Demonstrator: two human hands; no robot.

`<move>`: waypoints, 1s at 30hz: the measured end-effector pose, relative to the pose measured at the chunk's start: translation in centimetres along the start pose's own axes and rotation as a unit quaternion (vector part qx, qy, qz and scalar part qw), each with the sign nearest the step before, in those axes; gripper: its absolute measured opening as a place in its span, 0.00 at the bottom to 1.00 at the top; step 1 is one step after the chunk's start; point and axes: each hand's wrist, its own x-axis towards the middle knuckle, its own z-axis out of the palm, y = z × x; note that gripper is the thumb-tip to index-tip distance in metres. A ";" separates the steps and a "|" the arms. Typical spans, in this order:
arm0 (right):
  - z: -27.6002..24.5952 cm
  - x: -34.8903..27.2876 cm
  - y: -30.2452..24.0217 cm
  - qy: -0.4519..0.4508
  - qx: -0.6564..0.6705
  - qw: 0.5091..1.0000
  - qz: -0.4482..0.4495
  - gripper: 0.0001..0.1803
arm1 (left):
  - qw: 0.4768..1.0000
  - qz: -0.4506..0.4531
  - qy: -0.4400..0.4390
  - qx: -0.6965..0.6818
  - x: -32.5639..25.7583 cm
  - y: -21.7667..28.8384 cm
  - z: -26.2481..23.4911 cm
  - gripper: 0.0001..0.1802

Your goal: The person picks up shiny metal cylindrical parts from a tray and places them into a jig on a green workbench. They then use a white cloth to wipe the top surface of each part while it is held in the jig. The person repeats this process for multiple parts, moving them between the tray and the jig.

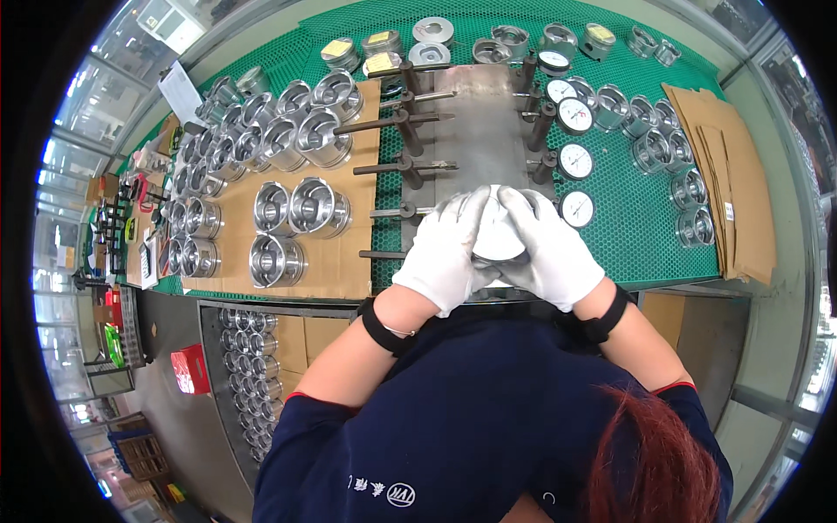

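Note:
Both of my hands wear white gloves and are closed around a shiny metal piston (500,242) at the near end of a steel plate (488,131). My left hand (446,248) wraps its left side, and my right hand (554,248) its right side. The piston's round, bright face points up between the hands, while its lower part is hidden by the gloves. Ahead of my hands, clamp-like posts with rods (408,170) line the plate's left side. Along its right side stand several dial gauges (576,209).
Rows of pistons (319,207) stand on cardboard (359,240) at the left. More pistons (696,227) rest on the green mat (632,222) at the right, beside upright cardboard sheets (741,192). Several pistons, some with yellow labels (338,50), line the back. Below is a shelf of pistons (250,366).

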 end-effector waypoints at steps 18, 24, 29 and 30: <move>1.3 -3.2 1.1 -0.154 0.467 0.782 0.382 0.50 | 0.998 0.009 0.042 -0.056 2.9 -2.4 1.0 0.56; 2.4 -3.9 1.9 -0.134 0.440 0.819 0.343 0.50 | 0.996 0.033 0.057 -0.054 3.3 -2.6 1.1 0.54; 1.4 -3.3 1.1 -0.151 0.461 0.790 0.375 0.49 | 0.998 0.007 0.034 -0.055 3.0 -2.5 1.2 0.53; 1.8 -3.4 1.3 -0.143 0.452 0.806 0.355 0.50 | 0.998 0.010 0.037 -0.053 3.0 -2.6 1.2 0.53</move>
